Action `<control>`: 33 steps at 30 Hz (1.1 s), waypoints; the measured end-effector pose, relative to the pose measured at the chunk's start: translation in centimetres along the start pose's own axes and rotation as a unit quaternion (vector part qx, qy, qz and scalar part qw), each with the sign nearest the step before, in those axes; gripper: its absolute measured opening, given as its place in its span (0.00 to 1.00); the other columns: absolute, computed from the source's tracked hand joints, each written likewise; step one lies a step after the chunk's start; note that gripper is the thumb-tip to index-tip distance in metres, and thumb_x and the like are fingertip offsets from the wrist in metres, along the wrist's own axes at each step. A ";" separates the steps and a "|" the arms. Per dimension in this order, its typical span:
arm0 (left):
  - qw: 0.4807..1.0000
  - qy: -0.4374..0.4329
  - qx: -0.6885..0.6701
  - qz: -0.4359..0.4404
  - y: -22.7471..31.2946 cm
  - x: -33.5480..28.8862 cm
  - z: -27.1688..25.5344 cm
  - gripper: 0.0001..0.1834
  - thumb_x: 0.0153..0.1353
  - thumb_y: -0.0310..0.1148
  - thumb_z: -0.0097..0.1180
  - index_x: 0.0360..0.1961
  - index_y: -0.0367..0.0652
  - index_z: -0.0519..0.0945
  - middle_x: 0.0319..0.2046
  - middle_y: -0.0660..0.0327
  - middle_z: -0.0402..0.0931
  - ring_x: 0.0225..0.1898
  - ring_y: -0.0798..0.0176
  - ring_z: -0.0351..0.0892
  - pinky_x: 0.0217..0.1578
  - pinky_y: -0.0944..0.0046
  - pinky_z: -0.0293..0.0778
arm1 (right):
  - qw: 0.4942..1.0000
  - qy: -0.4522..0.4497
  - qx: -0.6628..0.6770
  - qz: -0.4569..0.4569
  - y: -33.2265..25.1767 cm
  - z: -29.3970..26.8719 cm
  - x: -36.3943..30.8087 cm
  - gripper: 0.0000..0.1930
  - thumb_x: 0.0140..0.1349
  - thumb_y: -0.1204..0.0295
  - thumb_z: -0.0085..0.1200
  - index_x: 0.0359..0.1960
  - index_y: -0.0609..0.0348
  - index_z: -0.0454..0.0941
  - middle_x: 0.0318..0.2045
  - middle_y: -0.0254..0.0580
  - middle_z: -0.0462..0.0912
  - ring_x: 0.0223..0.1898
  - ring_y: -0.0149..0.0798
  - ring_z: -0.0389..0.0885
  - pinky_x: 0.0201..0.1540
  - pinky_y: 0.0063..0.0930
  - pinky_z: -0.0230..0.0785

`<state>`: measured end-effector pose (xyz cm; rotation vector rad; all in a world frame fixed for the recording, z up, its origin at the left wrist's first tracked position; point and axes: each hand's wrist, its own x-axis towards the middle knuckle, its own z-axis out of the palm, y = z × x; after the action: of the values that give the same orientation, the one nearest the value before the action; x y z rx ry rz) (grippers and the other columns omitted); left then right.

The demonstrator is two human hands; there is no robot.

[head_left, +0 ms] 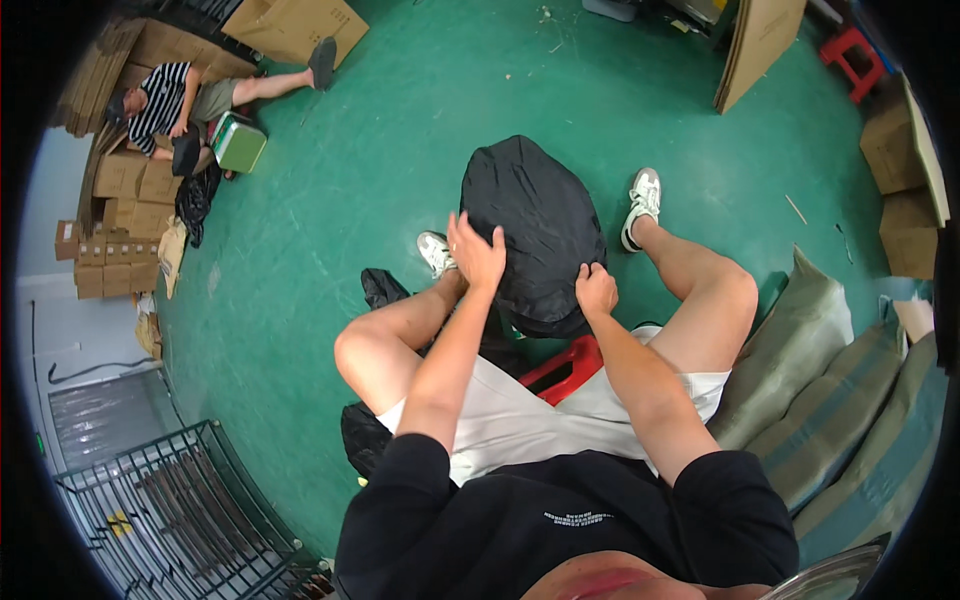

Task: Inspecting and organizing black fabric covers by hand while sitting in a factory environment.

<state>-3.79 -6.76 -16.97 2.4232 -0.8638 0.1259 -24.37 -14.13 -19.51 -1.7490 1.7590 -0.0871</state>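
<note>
A rounded black fabric cover (530, 215) with a wrinkled surface stands between my knees, above the green floor. What lies beneath it is hidden. My left hand (478, 255) is at its left side, fingers spread and apart, the palm against or just beside the cloth. At the lower right edge of the cover, my right hand (597, 290) is closed with the fingers pinching the fabric. Part of a red plastic stool (565, 370) shows between my thighs. Crumpled black plastic (382, 288) lies by my left knee.
Stuffed woven sacks (785, 345) lean close at my right. A person in a striped shirt (160, 105) sits at the far left near stacked cartons (115, 265) and a green-white box (238, 143). A metal rack (190, 500) stands at lower left; a red stool (853, 62) is far right.
</note>
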 end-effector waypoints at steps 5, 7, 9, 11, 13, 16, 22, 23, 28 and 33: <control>0.986 -0.103 0.126 0.047 -2.9 1.2 3.5 0.48 0.62 0.54 0.51 0.71 0.32 0.48 0.73 0.45 0.39 0.74 0.45 0.37 0.72 0.49 0.38 | 0.998 -0.060 0.018 -0.028 -1.5 0.0 0.3 0.17 0.64 0.57 0.50 0.33 0.59 0.79 0.30 0.57 0.83 0.31 0.58 0.83 0.41 0.50 0.74; 0.972 -0.141 0.180 0.053 -2.7 0.0 5.0 0.45 0.68 0.59 0.35 0.72 0.33 0.44 0.74 0.48 0.37 0.76 0.49 0.32 0.72 0.49 0.33 | 0.993 -0.112 0.041 -0.001 -1.4 -0.3 1.1 0.17 0.65 0.57 0.51 0.33 0.61 0.79 0.28 0.57 0.83 0.27 0.56 0.84 0.39 0.49 0.75; 0.976 -0.144 0.161 0.042 -1.5 -0.6 5.1 0.45 0.68 0.58 0.36 0.72 0.32 0.44 0.74 0.47 0.37 0.76 0.49 0.33 0.72 0.49 0.33 | 0.988 -0.119 0.100 0.002 0.0 0.5 2.6 0.18 0.65 0.59 0.51 0.31 0.67 0.77 0.23 0.57 0.82 0.20 0.52 0.83 0.30 0.44 0.76; 0.976 -0.149 0.152 0.033 -2.1 -1.8 4.4 0.45 0.67 0.57 0.38 0.72 0.32 0.46 0.74 0.47 0.37 0.76 0.49 0.33 0.72 0.49 0.34 | 0.983 -0.155 0.101 -0.002 -0.2 0.9 2.9 0.19 0.65 0.60 0.51 0.32 0.69 0.77 0.23 0.57 0.82 0.20 0.51 0.83 0.26 0.42 0.77; 0.976 -0.164 0.143 0.023 -1.7 -3.9 3.4 0.45 0.67 0.57 0.41 0.71 0.31 0.48 0.74 0.45 0.39 0.75 0.46 0.37 0.72 0.49 0.37 | 0.977 -0.172 0.129 -0.001 -0.3 1.1 2.7 0.19 0.66 0.62 0.51 0.35 0.73 0.77 0.27 0.57 0.81 0.20 0.50 0.83 0.18 0.39 0.78; 0.978 -0.164 0.125 0.021 -0.1 -8.0 2.1 0.46 0.65 0.58 0.43 0.71 0.31 0.50 0.73 0.44 0.42 0.74 0.45 0.40 0.72 0.49 0.39 | 0.963 -0.236 0.131 0.016 0.3 0.3 4.1 0.21 0.67 0.63 0.49 0.42 0.77 0.75 0.31 0.57 0.81 0.19 0.48 0.83 0.16 0.39 0.78; 0.964 -0.251 0.082 -0.020 1.3 -15.6 -1.2 0.55 0.59 0.63 0.49 0.72 0.33 0.42 0.75 0.47 0.31 0.76 0.48 0.30 0.72 0.50 0.33 | 0.949 -0.302 0.089 0.035 0.2 0.2 4.0 0.12 0.63 0.70 0.50 0.40 0.69 0.70 0.23 0.50 0.79 0.15 0.44 0.80 0.10 0.30 0.69; 0.949 -0.297 0.104 -0.025 1.4 -15.4 -1.6 0.54 0.59 0.61 0.51 0.72 0.33 0.45 0.75 0.47 0.33 0.76 0.47 0.32 0.72 0.49 0.37 | 0.947 -0.316 0.041 0.033 0.0 0.4 3.6 0.09 0.62 0.72 0.50 0.38 0.66 0.70 0.21 0.48 0.79 0.15 0.42 0.80 0.10 0.30 0.67; 0.856 -0.485 -0.177 0.033 4.2 -9.1 -11.1 0.28 0.59 0.51 0.57 0.48 0.35 0.80 0.38 0.46 0.83 0.44 0.48 0.83 0.47 0.54 0.76 | 0.960 -0.280 0.003 -0.002 0.4 0.7 3.3 0.07 0.59 0.75 0.51 0.33 0.68 0.70 0.17 0.45 0.76 0.12 0.39 0.76 0.08 0.29 0.58; 0.814 -0.042 -0.579 0.014 0.4 -9.6 -26.7 0.17 0.64 0.35 0.59 0.53 0.42 0.77 0.45 0.61 0.81 0.42 0.67 0.80 0.47 0.64 0.75 | 0.953 -0.300 -0.031 0.036 0.6 0.8 5.0 0.08 0.60 0.73 0.50 0.26 0.64 0.73 0.16 0.42 0.75 0.13 0.40 0.75 0.11 0.31 0.61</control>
<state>-9.10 12.59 3.13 1.2556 -0.6891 -0.3999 -24.05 -18.27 -22.41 -1.5325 1.3779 0.4878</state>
